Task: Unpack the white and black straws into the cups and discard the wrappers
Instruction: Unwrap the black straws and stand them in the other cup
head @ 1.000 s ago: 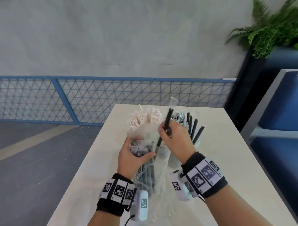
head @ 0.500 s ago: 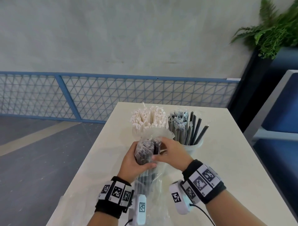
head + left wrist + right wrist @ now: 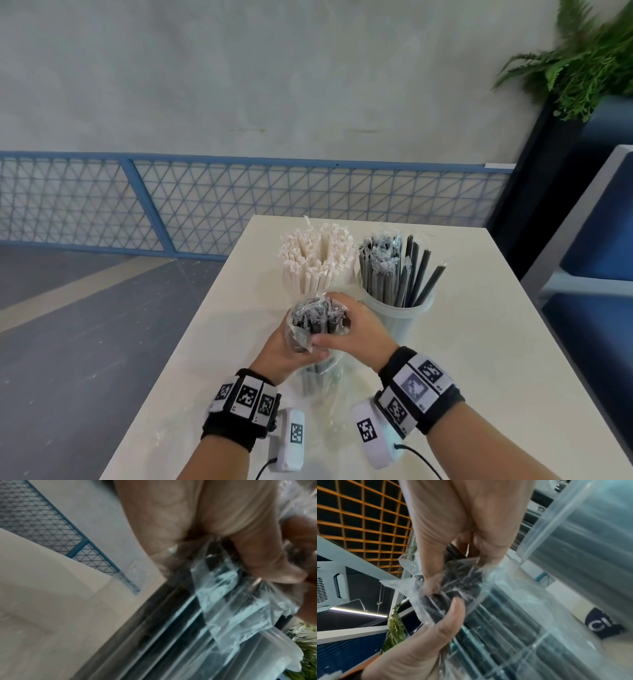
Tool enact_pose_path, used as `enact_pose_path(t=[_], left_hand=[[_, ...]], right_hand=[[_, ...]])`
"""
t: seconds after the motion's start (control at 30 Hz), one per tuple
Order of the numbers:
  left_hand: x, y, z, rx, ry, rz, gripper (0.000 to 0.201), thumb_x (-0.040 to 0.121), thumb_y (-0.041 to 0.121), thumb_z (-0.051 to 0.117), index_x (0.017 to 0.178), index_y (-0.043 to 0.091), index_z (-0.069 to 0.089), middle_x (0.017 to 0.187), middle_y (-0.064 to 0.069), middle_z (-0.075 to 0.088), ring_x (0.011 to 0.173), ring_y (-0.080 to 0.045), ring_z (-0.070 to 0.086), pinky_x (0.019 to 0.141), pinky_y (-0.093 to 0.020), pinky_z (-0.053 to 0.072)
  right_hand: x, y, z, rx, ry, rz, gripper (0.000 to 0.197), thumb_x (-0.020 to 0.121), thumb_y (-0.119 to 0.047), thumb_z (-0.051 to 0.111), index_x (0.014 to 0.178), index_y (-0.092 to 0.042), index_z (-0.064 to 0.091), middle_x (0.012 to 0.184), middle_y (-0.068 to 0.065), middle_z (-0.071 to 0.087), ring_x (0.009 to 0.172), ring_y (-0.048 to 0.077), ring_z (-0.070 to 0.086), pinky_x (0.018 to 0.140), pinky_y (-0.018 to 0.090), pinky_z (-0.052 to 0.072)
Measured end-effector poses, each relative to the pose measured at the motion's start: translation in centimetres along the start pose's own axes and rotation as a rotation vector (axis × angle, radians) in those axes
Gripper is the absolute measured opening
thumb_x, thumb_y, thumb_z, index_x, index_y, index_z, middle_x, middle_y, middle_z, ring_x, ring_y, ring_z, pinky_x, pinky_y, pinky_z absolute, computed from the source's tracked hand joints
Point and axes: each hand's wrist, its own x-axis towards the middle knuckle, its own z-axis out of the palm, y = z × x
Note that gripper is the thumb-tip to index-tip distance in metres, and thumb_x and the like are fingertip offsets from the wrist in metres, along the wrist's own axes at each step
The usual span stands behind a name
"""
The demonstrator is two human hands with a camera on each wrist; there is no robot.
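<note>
A clear plastic bag of wrapped black straws (image 3: 317, 322) stands upright on the cream table (image 3: 479, 342). My left hand (image 3: 291, 349) grips the bag from the left, thumb across its front. My right hand (image 3: 352, 325) curls over the bundle's top from the right, fingers among the straw ends (image 3: 460, 582). Behind stand a clear cup (image 3: 399, 315) of black straws (image 3: 397, 270), some wrapped, and a cup of white paper-wrapped straws (image 3: 317, 257). The left wrist view shows the bag's plastic (image 3: 231, 601) under my left hand (image 3: 257, 555).
The table's left edge drops to a grey floor with a blue mesh railing (image 3: 205, 202) beyond. A fern in a dark planter (image 3: 582, 68) and blue seating (image 3: 603, 222) stand to the right. Loose clear plastic lies on the table near my wrists (image 3: 329, 418).
A second ago my right hand held a single black straw lifted above the bag. That straw is gone from it, and the hand has come back down onto the bundle's top.
</note>
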Motion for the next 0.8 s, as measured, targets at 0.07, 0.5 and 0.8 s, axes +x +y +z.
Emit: enact_pose_path(t=[0.07, 0.5, 0.8], left_hand=[[0.2, -0.4, -0.5, 0.038, 0.0, -0.025, 0.081, 0.06, 0.008, 0.085, 0.127, -0.006, 0.042, 0.108, -0.009, 0.066, 0.099, -0.013, 0.067, 0.08, -0.024, 0.053], [0.8, -2.6, -0.8, 0.186, -0.065, -0.066, 0.05, 0.065, -0.018, 0.071, 0.108, 0.005, 0.055, 0.088, 0.008, 0.074, 0.088, -0.001, 0.067, 0.076, -0.019, 0.053], [0.3, -2.1, -0.6, 0.26, -0.08, -0.029, 0.039, 0.07, -0.007, 0.073, 0.094, 0.023, 0.064, 0.085, 0.02, 0.072, 0.085, 0.002, 0.065, 0.077, -0.018, 0.051]], right_hand=[[0.1, 0.1, 0.4, 0.103, -0.037, 0.004, 0.055, 0.073, -0.018, 0.078, 0.123, -0.021, 0.054, 0.111, -0.005, 0.065, 0.105, 0.01, 0.061, 0.098, 0.027, 0.047], [0.2, 1.3, 1.5, 0.145, -0.094, 0.048, 0.048, 0.068, -0.012, 0.082, 0.095, -0.037, 0.051, 0.09, -0.021, 0.059, 0.084, -0.01, 0.059, 0.075, 0.002, 0.044], [-0.1, 1.9, 3.1, 0.219, 0.048, 0.095, 0.046, 0.066, -0.024, 0.084, 0.106, -0.018, 0.064, 0.093, -0.009, 0.069, 0.092, 0.006, 0.066, 0.084, 0.022, 0.052]])
